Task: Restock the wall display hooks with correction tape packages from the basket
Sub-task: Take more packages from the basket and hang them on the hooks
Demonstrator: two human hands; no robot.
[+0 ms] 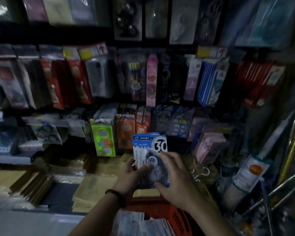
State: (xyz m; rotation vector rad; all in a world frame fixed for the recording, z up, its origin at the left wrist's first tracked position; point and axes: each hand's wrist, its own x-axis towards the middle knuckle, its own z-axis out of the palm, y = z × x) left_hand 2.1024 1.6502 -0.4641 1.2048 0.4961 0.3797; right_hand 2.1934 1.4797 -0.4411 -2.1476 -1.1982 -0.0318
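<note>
From the head view, we see both hands meeting at the centre of a dim, partly blurred picture, in front of a wall of hanging stationery. Between them is a small stack of correction tape packages [150, 145], blue and white cards with a large "30" on the top right corner, held upright and just above the basket. The left grip [131, 174] is closed on the stack's left edge, fingers curled behind it and the thumb on the front. The right grip [175, 183] also holds the stack: its fingertips lie across the clear blister on the front card and its thumb sits at the lower edge. A dark bracelet [117, 196] circles the left wrist.

Below the hands is the red basket [179, 217], its rim near the right forearm, with more pale packages [136, 222] lying inside; we cannot read them.

Behind the stack, the display hooks [143, 116] carry hanging goods: a green package [103, 140] to the left, an orange package [125, 135] beside it, and a tall pink package [152, 79] on the row above. Lower left, brown envelopes [95, 189] lie in flat piles on a shelf.
</note>
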